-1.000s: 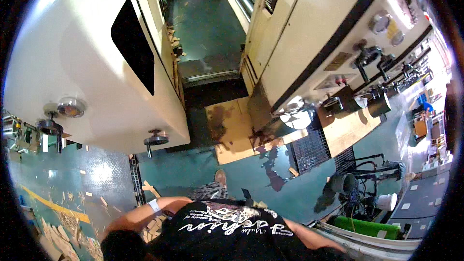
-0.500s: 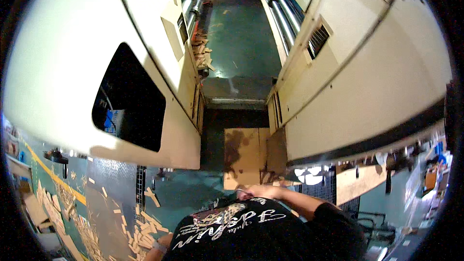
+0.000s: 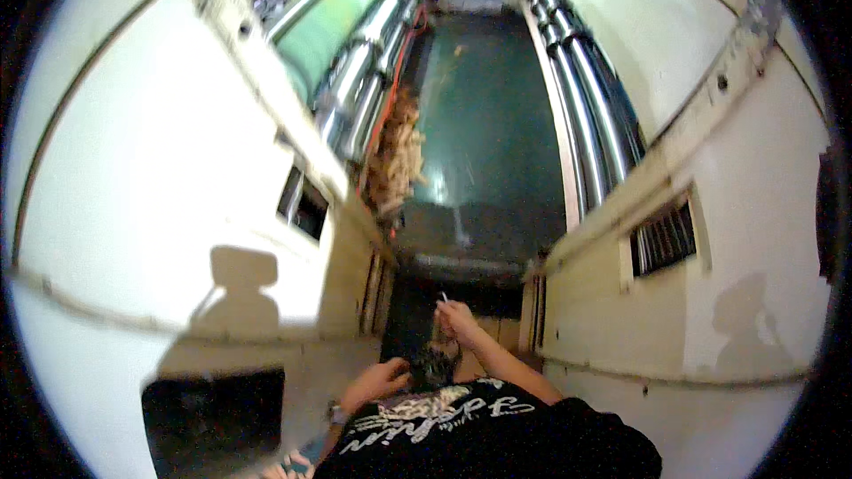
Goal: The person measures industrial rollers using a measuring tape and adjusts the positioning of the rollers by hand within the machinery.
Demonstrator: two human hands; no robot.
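My right hand is stretched out in front of my body at the lower middle, its fingers closed in a pinch. From them pokes a small, pale, stick-like thing, too small and blurred to name. Lower and to the left, my left hand hovers near the front of my black shirt. Its fingers look loosely stretched, with nothing visible in them.
Tall cream machine housings flank me on both sides. Between them runs a dark green floor, edged by shiny metal rollers. Loose wood pieces pile up along its left side. A step edge crosses just ahead.
I have moved forward between the housings, and the view has tipped up. My right hand has gone from my waist out to the front; the left has come up beside my body.
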